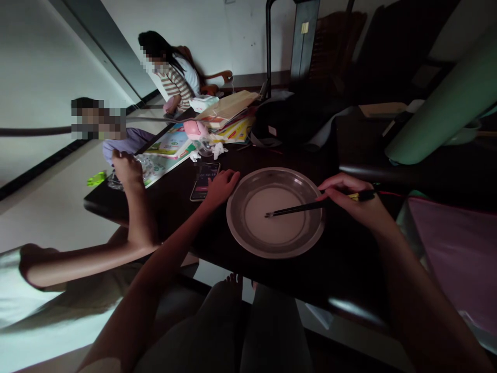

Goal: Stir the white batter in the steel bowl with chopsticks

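Note:
A round metal plate (310,238) with a thin pale liquid in it sits on the dark table (341,269) in front of me. My right hand (355,199) is closed on a pair of dark chopsticks (298,209), whose tips rest in the liquid near the plate's middle. My left hand (221,186) lies on the table just left of the plate's rim, fingers loosely bent and holding nothing. A phone (205,180) with a lit screen lies right beside that hand.
Another person's forearm (134,207) rests on the table's left corner. Two more people sit at the far left end. Books, papers and a pink toy (196,129) crowd the far side. A pale green roll (442,109) lies at the right, a pink sheet (458,254) below it.

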`<state>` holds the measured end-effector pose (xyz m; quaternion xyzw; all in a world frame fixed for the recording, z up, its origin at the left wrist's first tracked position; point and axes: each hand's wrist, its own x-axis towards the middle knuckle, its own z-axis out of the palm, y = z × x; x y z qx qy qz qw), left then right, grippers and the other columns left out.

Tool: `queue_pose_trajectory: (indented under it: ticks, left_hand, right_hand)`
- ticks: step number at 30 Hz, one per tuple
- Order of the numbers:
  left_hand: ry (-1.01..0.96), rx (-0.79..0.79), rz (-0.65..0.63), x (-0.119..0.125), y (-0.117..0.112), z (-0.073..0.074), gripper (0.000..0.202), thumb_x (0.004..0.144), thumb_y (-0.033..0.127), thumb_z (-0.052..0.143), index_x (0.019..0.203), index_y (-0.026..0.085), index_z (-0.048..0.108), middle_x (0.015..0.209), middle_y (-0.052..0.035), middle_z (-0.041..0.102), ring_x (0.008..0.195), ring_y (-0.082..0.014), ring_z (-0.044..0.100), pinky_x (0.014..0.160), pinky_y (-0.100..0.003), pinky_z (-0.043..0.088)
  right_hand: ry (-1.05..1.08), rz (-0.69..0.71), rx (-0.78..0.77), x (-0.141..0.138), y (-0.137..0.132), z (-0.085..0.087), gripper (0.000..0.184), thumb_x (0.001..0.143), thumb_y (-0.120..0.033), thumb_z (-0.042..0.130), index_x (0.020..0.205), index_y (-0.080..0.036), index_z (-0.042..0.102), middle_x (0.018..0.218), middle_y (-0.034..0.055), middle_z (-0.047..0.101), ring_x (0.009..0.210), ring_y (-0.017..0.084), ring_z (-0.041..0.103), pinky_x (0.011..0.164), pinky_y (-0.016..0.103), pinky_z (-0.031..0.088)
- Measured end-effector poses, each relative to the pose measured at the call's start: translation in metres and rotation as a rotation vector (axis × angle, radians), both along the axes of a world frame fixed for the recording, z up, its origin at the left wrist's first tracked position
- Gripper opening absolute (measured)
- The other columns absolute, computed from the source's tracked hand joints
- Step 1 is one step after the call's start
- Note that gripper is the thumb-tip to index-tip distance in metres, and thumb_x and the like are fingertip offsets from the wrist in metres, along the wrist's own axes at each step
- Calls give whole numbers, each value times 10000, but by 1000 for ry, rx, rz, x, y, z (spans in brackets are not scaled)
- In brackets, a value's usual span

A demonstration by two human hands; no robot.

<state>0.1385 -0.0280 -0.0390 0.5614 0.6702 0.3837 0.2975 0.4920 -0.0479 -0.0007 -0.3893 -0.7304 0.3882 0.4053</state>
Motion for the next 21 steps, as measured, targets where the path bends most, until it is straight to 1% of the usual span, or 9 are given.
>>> queue_pose_trajectory:
  ticks: [3,6,8,10,12,14,17,19,21]
  left_hand:
    - [70,107,0,3,4,-2,227,874,360,576,878,179,713,1026,-76,685,1147,-253,521,1080,-366,340]
    - [-160,75,-78,8,9,-7,312,895,384,526,1019,172,718,1074,-73,700,1091,-230,583,1013,-339,416]
    - [-355,-1,-156,11,12,-12,391,906,434,498,1097,171,716,1092,-71,717,1057,-229,622,973,-333,451]
    - [-471,-55,-237,12,12,-17,446,897,484,508,1115,162,728,1086,-75,737,1065,-243,638,981,-336,456]
    - [-521,-78,-266,12,11,-22,485,874,525,541,1100,148,744,1056,-79,755,1077,-260,646,992,-342,455]
    - [-528,-89,-233,11,7,-23,517,851,558,565,1090,138,751,1018,-77,767,1064,-268,657,984,-347,465]
    - [-477,-90,-170,12,1,-22,554,833,586,578,1088,125,750,996,-69,772,1044,-265,664,966,-341,474]
    - [-434,-84,-154,13,-1,-20,571,830,599,572,1078,117,750,990,-70,772,1045,-263,660,958,-332,475]
    - [-401,-85,-136,13,0,-20,573,835,604,556,1063,116,751,970,-70,771,1039,-259,656,942,-321,476]
  right_hand:
    - [18,-59,7,6,2,2,60,869,-324,635,886,-284,675,760,10,743,750,212,735,662,348,564]
    - [54,-98,-21,10,3,4,65,878,-335,624,877,-289,671,697,10,722,690,214,724,637,355,555]
    - [64,-47,-52,8,1,3,67,882,-329,618,882,-288,671,679,9,715,665,209,717,609,344,548]
    - [50,11,-54,1,0,1,66,872,-321,627,875,-276,675,710,11,722,680,204,720,597,328,545]
    - [22,27,-27,-3,-1,-1,60,861,-311,639,864,-266,679,767,16,734,728,204,727,628,324,551]
    - [7,-18,14,-3,0,-1,58,861,-304,640,865,-267,684,799,20,740,770,211,729,676,338,556]
    - [31,-107,24,6,4,1,56,870,-304,631,879,-280,680,744,19,733,748,227,724,679,362,548]
    - [62,-99,-16,10,5,1,57,876,-303,620,883,-285,674,696,12,721,694,221,718,641,355,541]
    - [77,-38,-50,7,4,0,52,868,-299,625,876,-276,671,693,6,721,672,208,718,612,335,538]
